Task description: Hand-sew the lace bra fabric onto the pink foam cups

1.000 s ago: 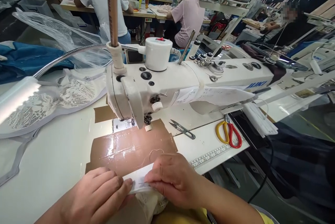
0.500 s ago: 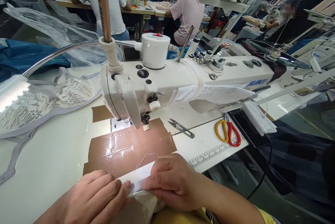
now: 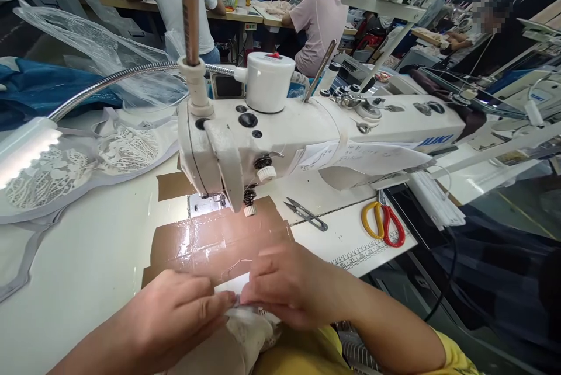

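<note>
My left hand (image 3: 175, 311) is closed, its thumb and fingers pinching the near side of a white strip (image 3: 234, 285), probably fabric. Close beside it, my right hand (image 3: 280, 284) is bent round the strip's other end. Only a short piece shows between the hands. Cream lace-edged cloth (image 3: 248, 328) hangs below them over my lap. A loose thread (image 3: 234, 264) curls up from the strip. Just beyond my hands, brown tape (image 3: 210, 240) covers the table in front of the needle area of a white sewing machine (image 3: 272, 129).
Thread snips (image 3: 307, 214) and scissors with yellow and red handles (image 3: 383, 223) lie right of the machine, near a printed ruler (image 3: 363, 251). A lace bra (image 3: 127, 150) spreads at left under a lit lamp (image 3: 26, 147). Co-workers (image 3: 319, 24) sit farther back.
My left hand has moved right, nearer to my right hand, so less of the white strip shows between them. The whole view has shifted slightly.
</note>
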`<state>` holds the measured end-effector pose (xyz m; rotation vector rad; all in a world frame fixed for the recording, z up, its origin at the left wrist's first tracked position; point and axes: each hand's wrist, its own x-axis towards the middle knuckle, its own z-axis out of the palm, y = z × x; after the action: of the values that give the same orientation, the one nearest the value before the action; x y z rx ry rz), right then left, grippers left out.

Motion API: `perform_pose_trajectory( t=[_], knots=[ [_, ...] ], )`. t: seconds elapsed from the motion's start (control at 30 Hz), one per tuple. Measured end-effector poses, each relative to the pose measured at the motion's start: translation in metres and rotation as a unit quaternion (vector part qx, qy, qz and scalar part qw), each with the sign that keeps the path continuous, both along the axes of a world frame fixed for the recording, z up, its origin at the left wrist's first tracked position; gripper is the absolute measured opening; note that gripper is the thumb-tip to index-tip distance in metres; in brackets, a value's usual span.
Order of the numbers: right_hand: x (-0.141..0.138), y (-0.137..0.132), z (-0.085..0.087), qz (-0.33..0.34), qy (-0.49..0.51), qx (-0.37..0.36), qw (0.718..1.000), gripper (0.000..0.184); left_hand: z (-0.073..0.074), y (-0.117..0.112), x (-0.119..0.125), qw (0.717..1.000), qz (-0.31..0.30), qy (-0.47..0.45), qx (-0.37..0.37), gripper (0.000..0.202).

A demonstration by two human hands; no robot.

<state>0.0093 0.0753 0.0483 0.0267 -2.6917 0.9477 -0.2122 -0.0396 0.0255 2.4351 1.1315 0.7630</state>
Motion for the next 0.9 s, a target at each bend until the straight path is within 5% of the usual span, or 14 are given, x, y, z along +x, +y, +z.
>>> perform_pose_trajectory(
  t=[0.17,0.37,0.57,0.9],
  knots=[
    [-0.017,0.025,-0.015,0.108,-0.041,-0.069,0.991,0.014,0.006,0.022,-0.003,0.940,-0.071,-0.158,-0.295,0.022],
    [-0.028,0.027,-0.035,0.136,-0.008,-0.147,0.980,0.016,-0.011,0.028,-0.007,0.840,-0.084,-0.251,-0.473,0.035],
    [-0.029,0.022,-0.043,0.143,0.002,-0.178,0.974,0.020,-0.025,0.025,-0.007,0.772,-0.087,-0.308,-0.550,0.038],
    [-0.033,0.029,-0.048,0.179,-0.038,-0.197,0.963,0.040,-0.029,0.030,-0.006,0.753,-0.092,-0.322,-0.566,0.039]
  ],
)
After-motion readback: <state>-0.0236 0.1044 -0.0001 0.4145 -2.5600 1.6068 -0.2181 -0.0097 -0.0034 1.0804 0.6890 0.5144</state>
